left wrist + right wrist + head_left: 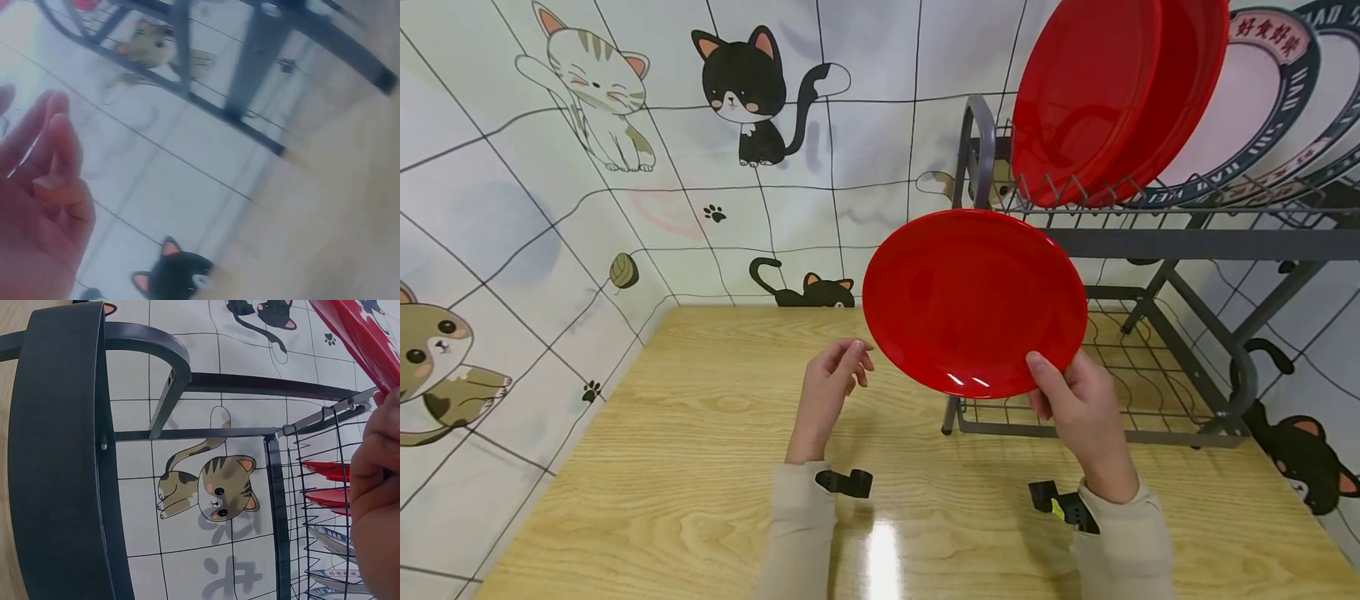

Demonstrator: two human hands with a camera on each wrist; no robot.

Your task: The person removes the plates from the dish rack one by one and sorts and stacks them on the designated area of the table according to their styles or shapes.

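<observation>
A red oval plate (973, 300) is held up in front of the dish rack, its inner face towards the head camera. My right hand (1078, 408) grips its lower right rim, thumb on the front face and fingers behind. In the right wrist view the right hand (378, 494) shows at the right edge, with a strip of the red plate (365, 347) above it. My left hand (835, 383) is just left of the plate, holding nothing, its fingers loosely bent. The left wrist view shows that left hand (47, 200) apart from anything.
The grey two-tier dish rack (1210, 243) stands at the right. Red plates (1090, 100) and white plates with dark patterned rims (1232, 108) stand on edge in its upper tier. Below is a wire lower shelf (1150, 392). The wooden table (685, 467) meets a cat-patterned tiled wall (872, 167).
</observation>
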